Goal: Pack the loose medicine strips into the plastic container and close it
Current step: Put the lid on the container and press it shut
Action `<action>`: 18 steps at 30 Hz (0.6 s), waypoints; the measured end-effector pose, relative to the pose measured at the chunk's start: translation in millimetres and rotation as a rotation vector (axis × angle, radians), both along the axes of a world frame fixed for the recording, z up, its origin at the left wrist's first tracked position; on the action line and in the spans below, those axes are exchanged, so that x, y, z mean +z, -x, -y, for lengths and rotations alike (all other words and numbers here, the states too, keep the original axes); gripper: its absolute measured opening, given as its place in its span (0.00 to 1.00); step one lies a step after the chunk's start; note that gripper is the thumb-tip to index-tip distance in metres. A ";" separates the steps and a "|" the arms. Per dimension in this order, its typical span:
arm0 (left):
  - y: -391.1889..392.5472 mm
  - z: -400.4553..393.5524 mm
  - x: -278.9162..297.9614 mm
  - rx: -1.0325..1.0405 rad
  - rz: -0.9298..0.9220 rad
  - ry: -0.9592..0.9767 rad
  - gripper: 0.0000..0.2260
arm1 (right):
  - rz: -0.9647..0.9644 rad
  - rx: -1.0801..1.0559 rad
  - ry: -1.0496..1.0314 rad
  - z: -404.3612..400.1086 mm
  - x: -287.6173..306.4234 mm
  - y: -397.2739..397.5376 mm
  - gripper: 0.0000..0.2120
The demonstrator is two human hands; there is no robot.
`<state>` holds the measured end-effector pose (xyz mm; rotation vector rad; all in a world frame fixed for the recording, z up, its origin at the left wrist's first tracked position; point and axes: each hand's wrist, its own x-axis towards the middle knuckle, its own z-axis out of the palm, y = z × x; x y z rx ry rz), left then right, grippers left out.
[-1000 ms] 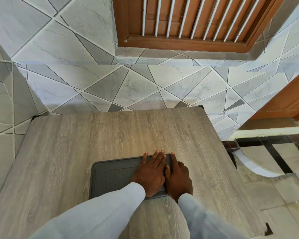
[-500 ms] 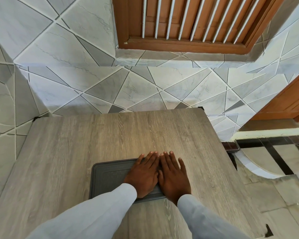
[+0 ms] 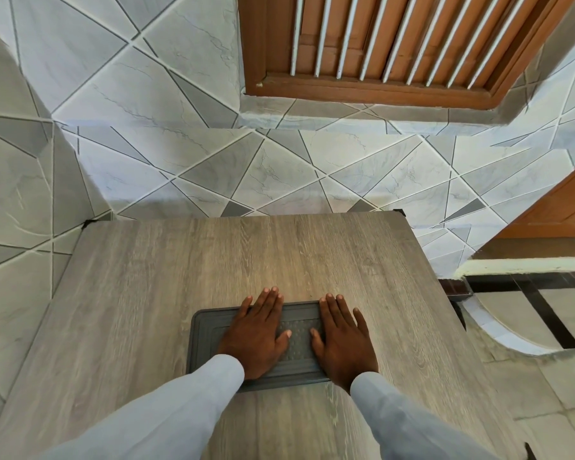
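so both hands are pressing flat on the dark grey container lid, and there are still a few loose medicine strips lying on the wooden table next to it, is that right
Not quite. The head view shows no loose strips on the wooden table; its visible surface holds only the container. The rest stands: the left hand and right hand lie flat, palms down, on the dark grey container lid.

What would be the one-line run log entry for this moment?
stage: pressing lid shut | left hand: flat on lid | right hand: flat on lid, right end | loose strips: none visible | table: wooden
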<state>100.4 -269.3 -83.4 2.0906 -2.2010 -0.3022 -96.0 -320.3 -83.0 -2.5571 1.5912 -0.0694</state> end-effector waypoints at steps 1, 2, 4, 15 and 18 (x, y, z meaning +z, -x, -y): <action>-4.4 -2.9 1.1 0.026 0.002 -0.005 0.32 | 0.003 -0.001 -0.014 -0.8 0.9 -0.8 0.32; -10.1 -6.5 1.6 0.077 -0.002 0.011 0.32 | 0.009 -0.010 -0.036 -1.6 1.4 -1.7 0.32; -25.5 -20.7 1.0 0.225 0.003 0.076 0.32 | 0.043 -0.037 -0.067 -4.3 1.9 -6.4 0.34; -43.0 -54.4 -13.6 0.454 0.055 0.040 0.32 | 0.068 -0.085 -0.023 -8.1 0.0 -10.4 0.36; -42.5 -54.9 -13.9 0.464 0.070 0.031 0.32 | 0.067 -0.080 -0.020 -10.0 -0.7 -10.5 0.36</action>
